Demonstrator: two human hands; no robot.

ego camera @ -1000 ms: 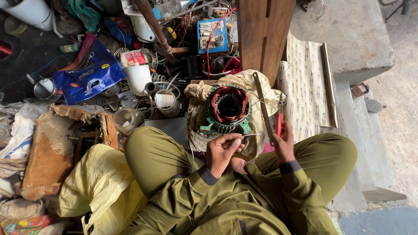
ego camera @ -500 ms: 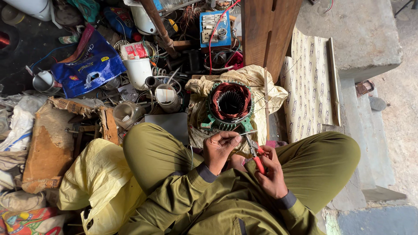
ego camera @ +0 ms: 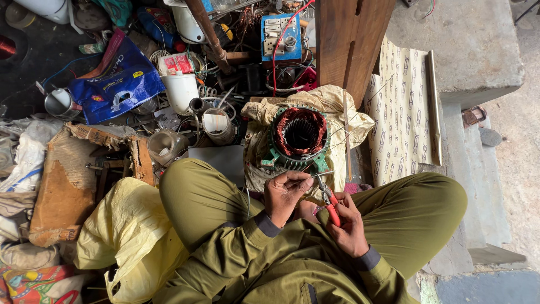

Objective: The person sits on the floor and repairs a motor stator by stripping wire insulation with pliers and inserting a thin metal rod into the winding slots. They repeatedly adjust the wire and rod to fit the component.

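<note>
I sit cross-legged in olive clothes. A round green motor stator with copper-red windings rests on a pale yellow cloth just beyond my knees. My left hand pinches a thin wire end near the stator's front rim. In my right hand are red-handled pliers, their jaws pointing up toward the wire at my left fingertips. Thin wires run from the stator out to the right.
A white jar, a clear cup, a blue bag, a blue switch board and tangled cables crowd the floor ahead. A wooden post stands behind the stator. Patterned mat and concrete step lie right; sacks left.
My right hand came down from beside the stator with the red pliers and now holds them at my lap next to the left hand. The left hand stayed by the wire.
</note>
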